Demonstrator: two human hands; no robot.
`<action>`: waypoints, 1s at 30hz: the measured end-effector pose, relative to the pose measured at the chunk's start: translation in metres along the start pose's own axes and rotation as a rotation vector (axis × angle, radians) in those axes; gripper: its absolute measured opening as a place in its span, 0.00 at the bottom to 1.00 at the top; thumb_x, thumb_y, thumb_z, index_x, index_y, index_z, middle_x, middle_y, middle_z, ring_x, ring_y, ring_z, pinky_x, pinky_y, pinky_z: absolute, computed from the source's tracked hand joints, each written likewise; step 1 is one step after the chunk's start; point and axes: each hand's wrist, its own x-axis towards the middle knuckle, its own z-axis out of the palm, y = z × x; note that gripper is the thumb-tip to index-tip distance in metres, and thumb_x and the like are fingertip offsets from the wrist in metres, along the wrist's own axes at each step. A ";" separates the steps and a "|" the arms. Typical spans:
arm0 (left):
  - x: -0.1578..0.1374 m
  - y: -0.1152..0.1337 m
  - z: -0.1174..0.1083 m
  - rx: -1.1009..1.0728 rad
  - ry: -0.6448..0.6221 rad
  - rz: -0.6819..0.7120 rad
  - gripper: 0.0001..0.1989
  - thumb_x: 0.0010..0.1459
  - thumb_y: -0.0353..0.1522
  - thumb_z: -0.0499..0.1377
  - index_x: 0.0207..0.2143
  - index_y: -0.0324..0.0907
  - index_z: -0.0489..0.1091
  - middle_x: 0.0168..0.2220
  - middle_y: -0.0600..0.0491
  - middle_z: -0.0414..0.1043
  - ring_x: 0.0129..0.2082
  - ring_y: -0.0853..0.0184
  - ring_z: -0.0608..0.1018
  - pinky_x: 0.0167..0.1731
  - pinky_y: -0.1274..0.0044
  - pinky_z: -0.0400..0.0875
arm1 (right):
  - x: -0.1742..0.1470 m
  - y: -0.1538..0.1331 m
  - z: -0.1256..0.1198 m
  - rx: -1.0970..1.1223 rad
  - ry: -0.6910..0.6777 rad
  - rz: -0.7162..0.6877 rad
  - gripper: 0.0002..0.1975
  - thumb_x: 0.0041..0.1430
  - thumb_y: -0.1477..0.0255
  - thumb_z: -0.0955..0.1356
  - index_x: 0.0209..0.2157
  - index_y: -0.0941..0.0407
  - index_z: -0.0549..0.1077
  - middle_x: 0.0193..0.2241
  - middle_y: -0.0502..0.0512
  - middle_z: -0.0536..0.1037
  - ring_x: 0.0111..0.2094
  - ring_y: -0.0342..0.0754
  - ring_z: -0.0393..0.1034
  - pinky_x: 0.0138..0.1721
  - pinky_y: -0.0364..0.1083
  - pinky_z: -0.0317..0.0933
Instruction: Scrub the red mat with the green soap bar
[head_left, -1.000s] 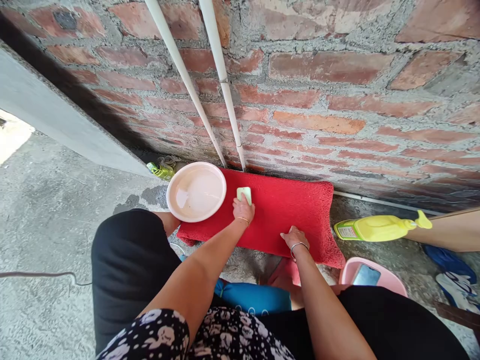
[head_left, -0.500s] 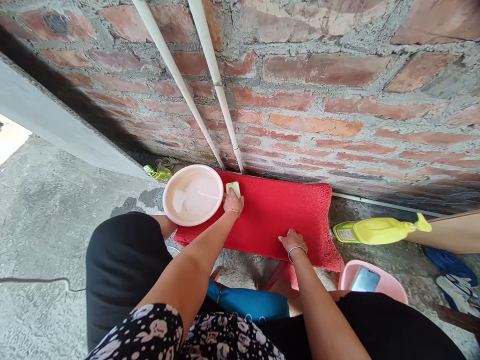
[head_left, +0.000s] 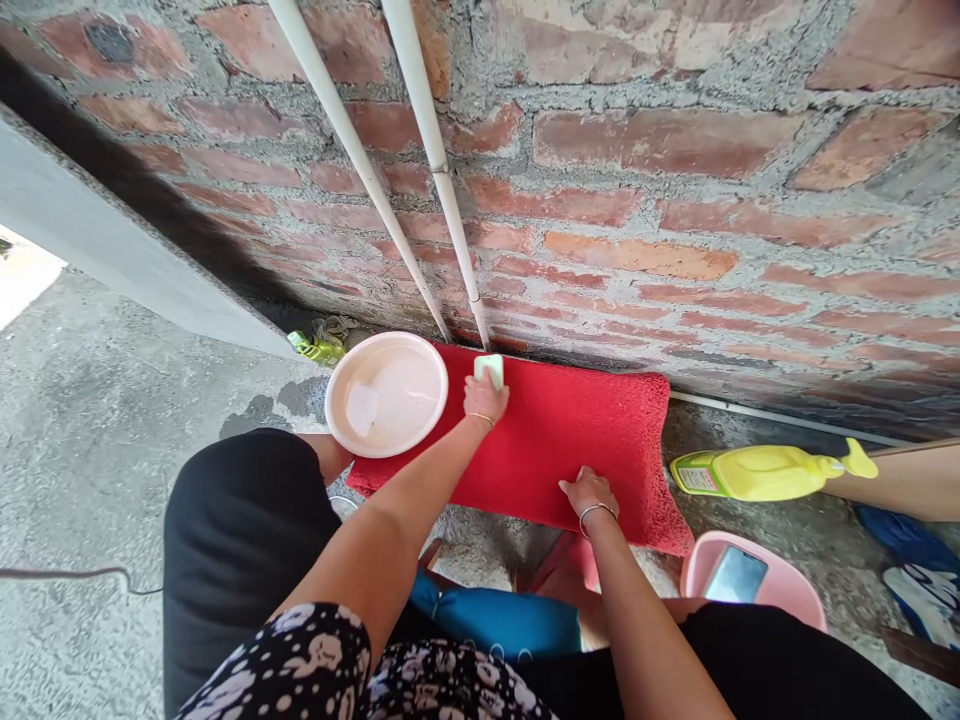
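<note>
A red mat (head_left: 555, 440) with a shaggy underside at its right end lies in front of me, below the brick wall. On its far left part, my left hand (head_left: 486, 398) is closed around a pale green rounded block (head_left: 490, 368), perhaps a bar of soap or a small brush. My right hand (head_left: 590, 495) rests on the mat's near right part, thumb stretched out and fingers spread against the surface, holding nothing. Left of my left hand, a pale pink basin (head_left: 345, 440) with water in it overlaps the mat's left end.
Right of the mat lies a yellow pump bottle (head_left: 765, 472). Nearer stands a pink tub (head_left: 806, 590) with a phone (head_left: 736, 575) in it. Beyond the basin is a green bottle (head_left: 319, 348). White pipes (head_left: 457, 230) run down the brick wall (head_left: 667, 140). Shoes (head_left: 922, 595) sit far right.
My left hand has slid right and slightly away from me across the mat with the pale green block. My right hand has stayed nearly in place; the view has shifted slightly.
</note>
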 end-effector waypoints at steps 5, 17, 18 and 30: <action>0.033 -0.012 -0.009 -0.023 0.038 -0.152 0.34 0.56 0.41 0.53 0.61 0.35 0.50 0.50 0.37 0.62 0.46 0.55 0.71 0.43 0.69 0.66 | 0.002 0.000 0.000 0.004 -0.006 0.002 0.22 0.56 0.58 0.64 0.48 0.56 0.66 0.47 0.68 0.70 0.47 0.56 0.69 0.43 0.50 0.62; -0.039 0.042 0.022 -0.006 -0.184 0.293 0.36 0.55 0.47 0.53 0.63 0.45 0.49 0.52 0.41 0.58 0.48 0.55 0.67 0.44 0.68 0.65 | 0.002 0.000 0.000 -0.016 -0.014 0.005 0.21 0.57 0.58 0.64 0.48 0.56 0.67 0.46 0.66 0.70 0.47 0.56 0.68 0.42 0.50 0.62; -0.031 0.030 0.018 -0.003 -0.129 0.219 0.36 0.55 0.47 0.53 0.63 0.44 0.50 0.51 0.40 0.59 0.47 0.55 0.68 0.43 0.68 0.65 | 0.002 0.000 0.000 -0.011 -0.013 0.005 0.21 0.56 0.58 0.64 0.48 0.56 0.67 0.46 0.66 0.70 0.47 0.55 0.68 0.42 0.50 0.62; -0.059 0.038 0.043 0.124 -0.103 0.267 0.37 0.53 0.44 0.55 0.63 0.44 0.49 0.52 0.40 0.58 0.48 0.55 0.67 0.39 0.70 0.68 | 0.004 0.000 0.000 -0.005 0.000 -0.004 0.22 0.56 0.58 0.65 0.48 0.56 0.67 0.47 0.66 0.70 0.48 0.55 0.68 0.43 0.50 0.62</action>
